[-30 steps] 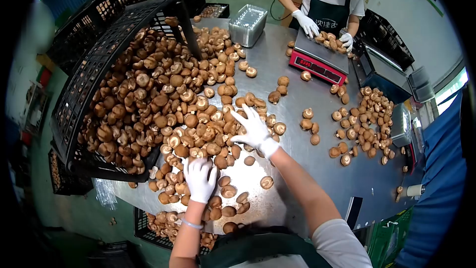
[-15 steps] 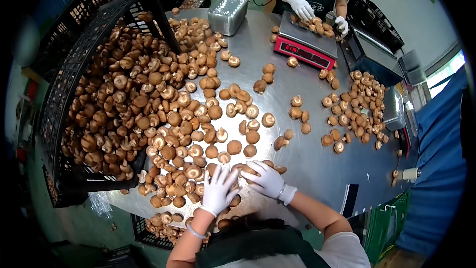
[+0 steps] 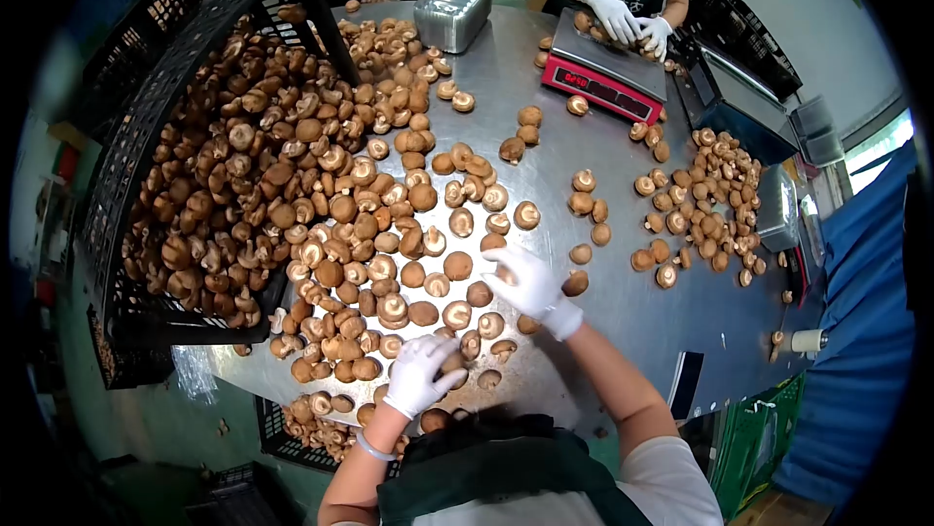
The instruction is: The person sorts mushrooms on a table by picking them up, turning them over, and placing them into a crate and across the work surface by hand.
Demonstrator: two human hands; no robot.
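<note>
Brown mushrooms [image 3: 457,265] lie scattered over a steel table, some cap up and others stem up. My left hand [image 3: 418,375], in a white glove, is low near the table's front edge. Its fingers and thumb curl about a mushroom [image 3: 452,363], partly hidden by the glove. My right hand [image 3: 530,288], also gloved, is farther forward and to the right. Its thumb and fingers close around a mushroom [image 3: 505,274] that is mostly covered. Another mushroom [image 3: 493,242] lies just beyond the right fingertips.
A tipped black crate [image 3: 122,234] spills a large mushroom heap from the left. Clear plastic trays [image 3: 454,10] are stacked at the back. Across the table, a co-worker's gloved hands [image 3: 611,15] handle mushrooms on a red scale [image 3: 603,88]. Another mushroom pile [image 3: 715,200] lies right.
My hands have moved apart: the right went forward, the left slightly back. Several mushrooms between them have shifted and spread. The co-worker's hands have come together over the scale, and its display changed.
</note>
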